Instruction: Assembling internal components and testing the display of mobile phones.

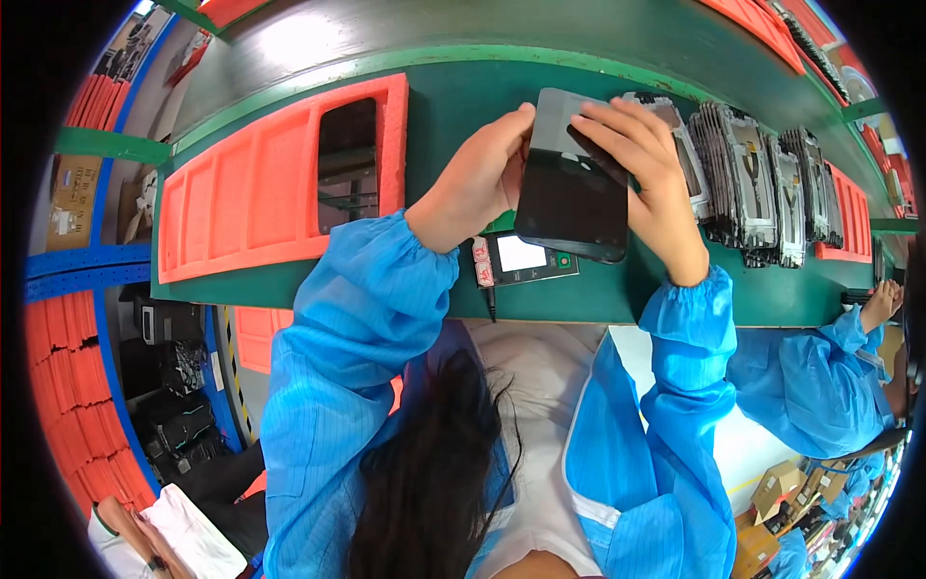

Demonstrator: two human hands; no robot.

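A dark glossy phone screen (571, 203) is held tilted above the bench, its upper part showing a pale grey reflection or film. My left hand (473, 183) grips its left edge, with the thumb up along the side and the other fingers mostly hidden behind. Across the upper right, the fingers of my right hand (656, 169) lie over the face and edge of the screen. Below it rest a small device with a lit white display (521, 253) and a dark marker pen (487, 282). Another dark screen (347, 159) sits in the rightmost compartment of a pink foam tray (236, 193).
Stacked phone frames (745, 179) stand on the right of the green bench (439, 106), with another pink tray (849, 207) beyond. Pink trays fill a blue shelf (82, 415) at left. Someone in a blue sleeve (810, 396) works at far right.
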